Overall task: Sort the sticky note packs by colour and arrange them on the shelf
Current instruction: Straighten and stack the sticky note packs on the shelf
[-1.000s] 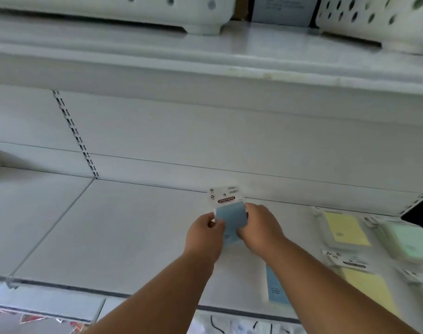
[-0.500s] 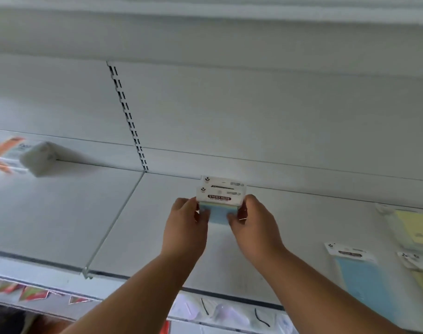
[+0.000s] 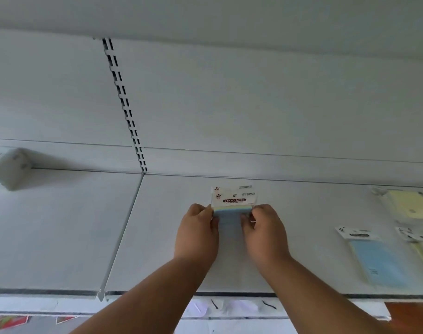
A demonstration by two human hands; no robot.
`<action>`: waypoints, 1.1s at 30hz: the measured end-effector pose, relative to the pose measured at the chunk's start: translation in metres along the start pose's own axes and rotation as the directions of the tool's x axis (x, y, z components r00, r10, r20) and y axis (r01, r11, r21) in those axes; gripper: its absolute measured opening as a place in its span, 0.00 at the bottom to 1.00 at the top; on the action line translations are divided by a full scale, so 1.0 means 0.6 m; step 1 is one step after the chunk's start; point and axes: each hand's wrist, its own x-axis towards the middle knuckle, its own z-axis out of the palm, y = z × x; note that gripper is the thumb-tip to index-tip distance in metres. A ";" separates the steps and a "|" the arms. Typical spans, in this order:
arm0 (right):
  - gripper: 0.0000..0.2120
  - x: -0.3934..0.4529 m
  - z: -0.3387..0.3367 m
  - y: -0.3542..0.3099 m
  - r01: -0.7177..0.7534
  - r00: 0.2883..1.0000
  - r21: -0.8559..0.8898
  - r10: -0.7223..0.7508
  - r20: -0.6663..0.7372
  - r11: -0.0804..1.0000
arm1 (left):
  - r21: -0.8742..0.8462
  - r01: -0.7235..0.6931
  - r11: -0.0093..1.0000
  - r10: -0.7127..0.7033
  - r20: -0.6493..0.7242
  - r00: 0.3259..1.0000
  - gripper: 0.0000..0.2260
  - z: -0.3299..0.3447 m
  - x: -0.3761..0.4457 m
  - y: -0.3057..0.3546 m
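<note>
Blue sticky note packs (image 3: 232,214), stacked, frame center on shelf (image 3: 302,201); left hand (image 3: 198,233) & right hand (image 3: 265,231) pinch stack's sides. Prob light, film slippery, stack may slide — squeeze edges evenly.

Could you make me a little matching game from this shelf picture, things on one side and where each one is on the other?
Things:
1. blue pack with the STICKY NOTE header
2. blue pack lying flat
3. pale yellow pack
4. white box

Places:
A. far left of the shelf, blurred
B. back right of the shelf
C. between the left hand and right hand, mid-shelf
D. front right of the shelf

Pairs: 1-C, 2-D, 3-B, 4-A
</note>
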 end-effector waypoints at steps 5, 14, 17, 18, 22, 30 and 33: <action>0.09 -0.003 -0.008 0.008 0.027 0.999 -0.028 -0.028 -0.016 0.999 | -0.023 0.011 1.000 -0.010 0.024 1.000 0.07 0.004 0.003 0.002; 0.12 0.015 -0.006 0.007 0.064 0.997 -0.083 -0.059 0.059 0.995 | 0.017 0.092 0.996 -0.093 0.066 0.993 0.10 0.000 0.024 0.003; 0.12 0.025 -0.011 0.007 0.070 0.997 -0.063 -0.068 0.031 0.996 | -0.040 0.178 0.983 -0.176 0.055 0.983 0.10 -0.001 0.032 0.009; 0.14 0.029 -0.011 0.007 0.074 0.996 -0.058 -0.071 0.044 0.996 | -0.030 0.198 0.980 -0.196 0.055 0.979 0.09 -0.001 0.035 0.010; 0.22 0.056 -0.008 -0.002 -0.005 0.985 -0.120 0.025 0.170 0.993 | 0.086 0.259 0.962 -0.267 0.102 0.958 0.07 -0.009 0.055 0.008; 0.18 0.110 0.004 -0.001 -0.092 0.961 -0.173 0.133 0.243 0.981 | 0.222 0.259 0.940 -0.307 0.221 0.926 0.11 -0.002 0.103 0.010; 0.22 0.096 -0.002 0.010 -0.052 0.963 -0.148 0.088 0.255 0.988 | 0.193 0.240 0.951 -0.280 0.214 0.936 0.12 -0.013 0.092 0.001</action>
